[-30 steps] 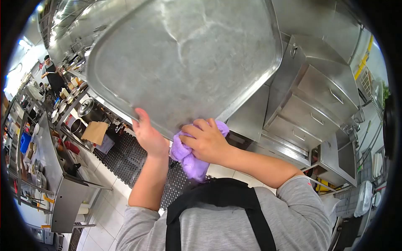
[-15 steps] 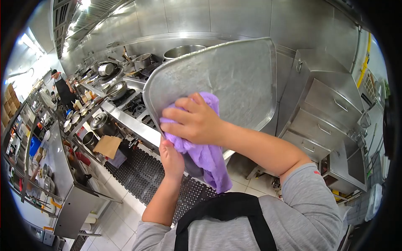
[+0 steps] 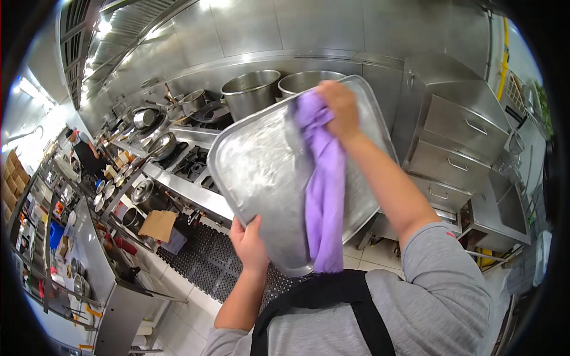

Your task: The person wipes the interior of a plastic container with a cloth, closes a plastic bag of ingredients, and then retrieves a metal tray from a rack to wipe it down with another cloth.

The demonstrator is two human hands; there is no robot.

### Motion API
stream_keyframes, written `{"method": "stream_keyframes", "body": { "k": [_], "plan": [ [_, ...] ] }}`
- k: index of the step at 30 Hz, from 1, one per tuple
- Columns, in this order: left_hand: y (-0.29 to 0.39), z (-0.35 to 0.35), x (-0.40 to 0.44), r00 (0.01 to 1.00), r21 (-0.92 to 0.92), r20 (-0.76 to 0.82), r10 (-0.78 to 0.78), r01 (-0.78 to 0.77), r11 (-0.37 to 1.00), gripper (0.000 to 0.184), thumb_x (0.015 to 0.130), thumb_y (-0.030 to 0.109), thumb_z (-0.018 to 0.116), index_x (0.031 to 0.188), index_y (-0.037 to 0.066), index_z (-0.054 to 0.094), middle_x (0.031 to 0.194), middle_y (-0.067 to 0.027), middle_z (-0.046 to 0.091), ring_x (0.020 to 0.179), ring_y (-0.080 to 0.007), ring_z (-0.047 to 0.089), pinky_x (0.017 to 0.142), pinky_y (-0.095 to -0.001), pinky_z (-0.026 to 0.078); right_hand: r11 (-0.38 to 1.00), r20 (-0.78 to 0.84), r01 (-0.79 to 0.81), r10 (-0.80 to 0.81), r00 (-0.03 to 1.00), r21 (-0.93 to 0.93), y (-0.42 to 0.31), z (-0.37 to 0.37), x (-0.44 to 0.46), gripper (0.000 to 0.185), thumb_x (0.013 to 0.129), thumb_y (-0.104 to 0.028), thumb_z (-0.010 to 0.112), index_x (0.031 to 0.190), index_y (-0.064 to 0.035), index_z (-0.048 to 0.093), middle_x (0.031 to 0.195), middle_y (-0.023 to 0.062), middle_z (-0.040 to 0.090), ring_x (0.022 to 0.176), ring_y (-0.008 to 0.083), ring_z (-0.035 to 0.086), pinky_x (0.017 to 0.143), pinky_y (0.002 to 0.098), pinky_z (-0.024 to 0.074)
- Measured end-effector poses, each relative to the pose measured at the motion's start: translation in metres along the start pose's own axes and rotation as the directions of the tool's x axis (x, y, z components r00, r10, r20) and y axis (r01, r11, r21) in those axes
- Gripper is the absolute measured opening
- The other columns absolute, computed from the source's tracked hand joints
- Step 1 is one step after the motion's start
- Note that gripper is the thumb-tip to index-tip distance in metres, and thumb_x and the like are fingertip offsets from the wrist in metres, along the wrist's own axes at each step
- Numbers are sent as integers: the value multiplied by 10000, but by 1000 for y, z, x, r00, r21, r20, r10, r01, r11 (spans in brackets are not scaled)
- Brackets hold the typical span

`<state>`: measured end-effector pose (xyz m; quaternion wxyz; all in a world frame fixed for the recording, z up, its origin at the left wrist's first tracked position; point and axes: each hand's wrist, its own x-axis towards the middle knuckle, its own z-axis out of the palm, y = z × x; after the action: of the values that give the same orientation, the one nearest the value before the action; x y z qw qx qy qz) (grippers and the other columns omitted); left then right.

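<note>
A large metal baking tray is tilted up in front of me, its inner face toward me. My left hand grips its lower left rim, the thumb over the edge and the other fingers hidden behind. Near the tray's top edge, my right hand is closed on a purple cloth, pressing it to the metal. The cloth hangs down across the tray past its lower rim. Some of the right fingers are blurred.
Behind the tray, big pots stand on a stove. Steel drawers are at right. A co-worker stands far left near a steel counter. A black perforated mat covers part of the floor.
My right hand has moved with the cloth from the tray's left side to its upper right. The tray has turned and sits lower. My left hand still holds its edge.
</note>
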<state>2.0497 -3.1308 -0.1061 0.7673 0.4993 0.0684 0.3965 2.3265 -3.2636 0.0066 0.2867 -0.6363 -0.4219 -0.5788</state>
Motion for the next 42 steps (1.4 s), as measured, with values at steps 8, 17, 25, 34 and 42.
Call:
{"method": "stream_keyframes", "body": {
  "k": [8, 17, 25, 34, 42],
  "plan": [
    [-6, 2, 8, 998, -112, 31, 56, -52, 992, 312, 770, -10, 526, 1080, -47, 539, 968, -91, 614, 870, -168, 586, 812, -297, 451, 816, 278, -487, 412, 868, 311, -106, -28, -84, 513, 750, -206, 622, 1226, -63, 497, 1242, 191, 501, 1166, 364, 451, 998, 445, 326],
    [16, 16, 10, 989, -253, 30, 146, -134, 958, 372, 771, -9, 497, 1143, -33, 506, 1069, -126, 584, 963, -233, 580, 864, -364, 456, 888, 47, -430, 443, 895, -165, 2, -66, -75, 643, 709, -192, 647, 1306, -113, 421, 1303, 177, 414, 1148, 376, 405, 950, 430, 345],
    [7, 14, 35, 984, -231, -76, 161, -174, 957, 368, 819, 62, 490, 1179, -12, 469, 1147, -129, 536, 1031, -254, 545, 883, -403, 447, 910, 299, 71, -207, 932, 409, -155, -79, -120, 502, 664, -201, 653, 1155, -152, 561, 1197, 127, 517, 1088, 331, 488, 837, 478, 396],
    [12, 1, 42, 991, -317, -84, 100, -122, 941, 355, 852, 104, 487, 1194, 17, 462, 1175, -119, 508, 1056, -271, 520, 890, -438, 444, 668, -333, -731, 727, 600, 141, 51, -90, -87, 516, 774, -210, 677, 1205, -55, 438, 1191, 150, 459, 1062, 328, 478, 943, 428, 350],
    [-6, -16, 79, 997, -286, -40, -63, 49, 957, 350, 879, 145, 504, 1193, -2, 459, 1154, -126, 528, 1058, -257, 526, 897, -396, 437, -704, 911, -618, 410, 48, 350, -13, -101, -112, 132, 843, -65, 581, 963, -73, 526, 901, 51, 575, 785, 149, 590, 653, 303, 498]
  ]
}}
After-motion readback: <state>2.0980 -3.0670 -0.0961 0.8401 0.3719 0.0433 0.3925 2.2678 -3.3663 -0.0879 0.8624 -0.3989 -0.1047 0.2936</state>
